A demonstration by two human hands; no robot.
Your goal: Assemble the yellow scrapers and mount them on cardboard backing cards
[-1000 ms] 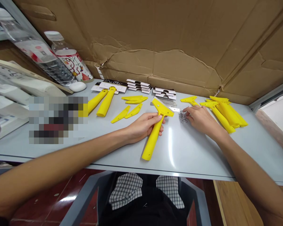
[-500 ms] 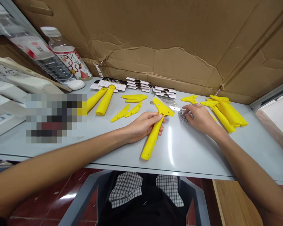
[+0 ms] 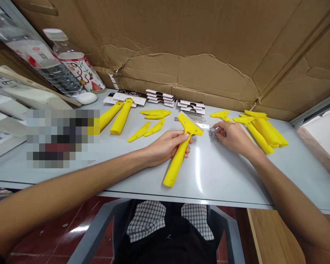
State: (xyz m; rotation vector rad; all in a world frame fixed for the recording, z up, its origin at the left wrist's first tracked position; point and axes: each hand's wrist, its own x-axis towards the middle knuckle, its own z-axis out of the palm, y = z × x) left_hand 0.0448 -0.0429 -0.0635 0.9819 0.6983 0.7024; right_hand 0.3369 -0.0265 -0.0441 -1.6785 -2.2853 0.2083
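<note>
My left hand (image 3: 167,146) is wrapped round a yellow plastic scraper (image 3: 176,161), its wide head pointing away from me and its handle towards the table's front edge. A pale strip shows along the edge of the head, and a screw sits near one end of it. My right hand (image 3: 235,135) rests at a small pile of silver screws (image 3: 212,134), thumb and forefinger bent together at the pile's right side. Whether a screw is between the fingertips is too small to see. Thin metal blades (image 3: 195,118) lie just behind the scraper head.
Loose yellow head plates (image 3: 154,128) and two yellow handles (image 3: 121,117) lie to the left. More scraper bodies (image 3: 266,132) are heaped at right. Folded cards (image 3: 191,107) line the back before a cardboard wall (image 3: 209,36). Bottles (image 3: 77,66) stand at far left, near a blurred patch.
The view has shifted very slightly. My left hand still grips the scraper, and my right fingers stay at the screw pile with hardly any motion.
</note>
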